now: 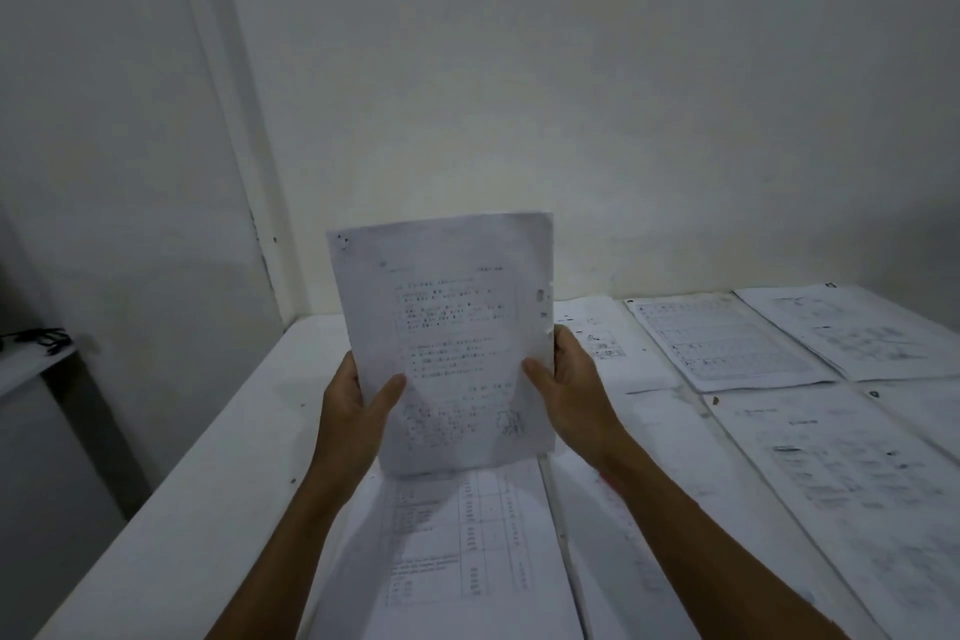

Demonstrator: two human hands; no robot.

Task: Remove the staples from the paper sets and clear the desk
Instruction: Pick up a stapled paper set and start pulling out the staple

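so you're holding the white printed paper set [447,343] upright above the white desk [197,509], left hand [353,411] and right hand [571,390] each gripping a side edge, thumbs in front, probably to inspect its dark-specked top corner beyond your left hand for staples.

Two bare forearms are seen, entering from the lower edge. No sleeve is worn on either. Left hand [358,398] and right hand [569,379] are ungloved. Fingers are slender, nails short. Finer detail is lost in dim light and blur.
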